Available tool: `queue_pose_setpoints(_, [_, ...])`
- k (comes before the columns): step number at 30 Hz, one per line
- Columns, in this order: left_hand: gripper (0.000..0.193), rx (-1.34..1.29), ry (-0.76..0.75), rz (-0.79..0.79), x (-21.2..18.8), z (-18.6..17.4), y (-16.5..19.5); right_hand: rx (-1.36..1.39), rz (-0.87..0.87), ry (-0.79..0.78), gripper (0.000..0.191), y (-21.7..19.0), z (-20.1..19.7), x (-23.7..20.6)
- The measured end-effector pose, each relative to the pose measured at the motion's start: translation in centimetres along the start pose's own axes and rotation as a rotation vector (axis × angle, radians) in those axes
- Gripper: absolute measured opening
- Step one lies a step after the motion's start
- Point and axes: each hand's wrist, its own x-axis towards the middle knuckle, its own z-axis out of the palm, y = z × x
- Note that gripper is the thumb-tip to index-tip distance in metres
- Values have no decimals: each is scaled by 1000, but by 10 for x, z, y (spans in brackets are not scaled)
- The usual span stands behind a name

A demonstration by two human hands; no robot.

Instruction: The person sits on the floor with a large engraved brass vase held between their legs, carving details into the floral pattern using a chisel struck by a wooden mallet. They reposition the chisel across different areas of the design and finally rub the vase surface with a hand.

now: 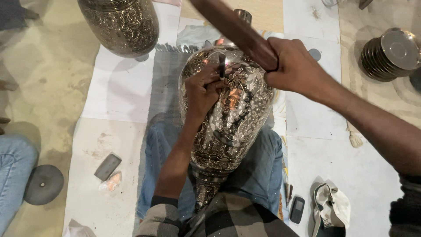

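Note:
A large engraved metal vase lies across my lap, its narrow foot toward me. My left hand rests on the vase's shoulder and grips a small dark chisel whose tip stands on the floral pattern. My right hand is raised above the vase, closed around the handle of a dark wooden mallet that slants up to the left.
A second engraved vase stands at the top left. A stack of metal plates sits at the right. On the floor sheets lie a grey block, a phone, a cloth and a round dark disc. Another person's jeans-clad knee shows at the left.

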Motion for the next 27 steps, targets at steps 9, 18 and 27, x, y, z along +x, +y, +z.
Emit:
queue_pose_setpoints(9, [45,-55,-27,-77,-1,0,-1,49,-1,52,29,-3,-1,-3])
queue_pose_setpoints(18, [42,22,-10,16,3,2,-2,26,-103,44,26,-3,-3,-2])
queue_pose_setpoints(27, [42,-16,-37,34,2,5,-2,83,-47,113,29,-11,-9,-10])
